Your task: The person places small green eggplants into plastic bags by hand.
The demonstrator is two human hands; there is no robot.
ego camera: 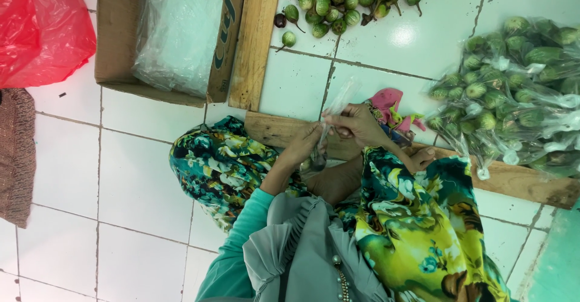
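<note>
Roughly at the frame's middle, the left hand [305, 148] and right hand [356, 125] both pinch a thin clear plastic bag [331, 120], held upright between them over the lap. Left fingers close on the bag's lower part, right fingers close on it higher up; the neck sticks up past the right hand toward upper centre. Bag looks very light, limp, slippery and easy to tear; it likely handles best pinched at the mouth edges, not mid-film. Something dark sits at its bottom near the left palm; can't tell what.

Going left to right: crumpled red plastic sack [39, 27] in the upper left corner, brown knitted cloth [15, 157] at the left edge. Open brown cardboard box [118, 33] upper left of centre, stuffed with a stack of clear plastic bags [178, 30]. Rough wooden plank frame [254, 42] runs down from top centre and turns right along the lap. Inside it, a loose pile of small round green-striped eggplants [338, 3] at top centre, on white glossy floor tiles [139, 181]. Pink patterned cloth scrap [389, 105] just right of the right hand. Heap of filled clear bags of eggplants [519, 90] at right, lying over the plank.

Between hands and loose pile, only the plank edge intervenes; the filled heap crowds the right side, near the right elbow.
</note>
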